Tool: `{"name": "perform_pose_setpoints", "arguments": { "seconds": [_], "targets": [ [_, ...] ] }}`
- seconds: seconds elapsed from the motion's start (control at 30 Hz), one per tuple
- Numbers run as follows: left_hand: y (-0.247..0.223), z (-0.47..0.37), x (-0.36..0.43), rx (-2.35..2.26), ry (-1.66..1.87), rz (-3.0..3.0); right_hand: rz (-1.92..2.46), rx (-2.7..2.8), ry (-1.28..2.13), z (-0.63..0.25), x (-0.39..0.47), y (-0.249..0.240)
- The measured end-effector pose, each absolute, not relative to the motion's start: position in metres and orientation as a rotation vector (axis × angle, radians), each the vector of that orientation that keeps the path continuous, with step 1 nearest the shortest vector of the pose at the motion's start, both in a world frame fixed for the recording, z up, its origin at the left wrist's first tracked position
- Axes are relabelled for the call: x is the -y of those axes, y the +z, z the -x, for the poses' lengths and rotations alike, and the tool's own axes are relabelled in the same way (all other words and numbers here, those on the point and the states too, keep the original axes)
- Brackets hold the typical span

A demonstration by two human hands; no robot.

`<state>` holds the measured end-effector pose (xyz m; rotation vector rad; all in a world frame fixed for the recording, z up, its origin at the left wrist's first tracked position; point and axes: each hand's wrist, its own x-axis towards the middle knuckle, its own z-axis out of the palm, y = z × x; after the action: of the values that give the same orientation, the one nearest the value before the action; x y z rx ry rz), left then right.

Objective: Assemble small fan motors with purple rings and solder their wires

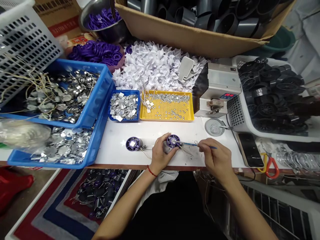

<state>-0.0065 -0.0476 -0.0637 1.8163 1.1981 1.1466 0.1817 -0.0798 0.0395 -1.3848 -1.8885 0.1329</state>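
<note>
My left hand is closed around a round part with a purple rim and spokes, steadying it on the white table. My right hand pinches a thin blue stick, perhaps a brush, whose tip meets the centre of that part. Pale wires trail from the part between my hands. Left of my left hand stands a second purple-rimmed part, with a white square piece in its middle and wires at its side. A small round dish of grey paste lies beyond my right hand, a flat stick resting on its edge.
Behind are a yellow tray of tiny metal pieces, a blue tray of small square plates and a metal machine with red digits. Blue bins flank the left. A phone and scissors lie right.
</note>
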Motion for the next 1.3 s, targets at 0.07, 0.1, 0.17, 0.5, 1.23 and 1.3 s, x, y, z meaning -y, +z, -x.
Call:
{"name": "perform_pose_setpoints", "arguments": {
  "seconds": [0.07,0.1,0.17,0.5,1.23,1.3],
  "targets": [
    [-0.064,0.006,0.048,-1.199,1.149,-1.814,1.376,1.883,0.133,-0.183,0.083,0.038],
    [-0.065,0.006,0.048,-1.198,1.150,-1.814,1.375,1.874,0.131,-0.184,0.084,0.036],
    [-0.065,0.005,0.048,-1.196,1.155,-1.822,1.382,1.848,0.129,-0.186,0.087,0.033],
    [-0.068,0.006,0.048,-1.184,1.187,-1.840,1.426,1.695,0.147,-0.189,0.098,0.020],
    [-0.032,0.027,0.049,-1.215,1.069,-2.004,1.312,0.582,0.611,-0.186,0.108,-0.019],
    [-0.010,0.066,0.046,-1.338,1.033,-2.147,1.261,0.453,0.732,-0.189,0.110,-0.017]
  ]
}}
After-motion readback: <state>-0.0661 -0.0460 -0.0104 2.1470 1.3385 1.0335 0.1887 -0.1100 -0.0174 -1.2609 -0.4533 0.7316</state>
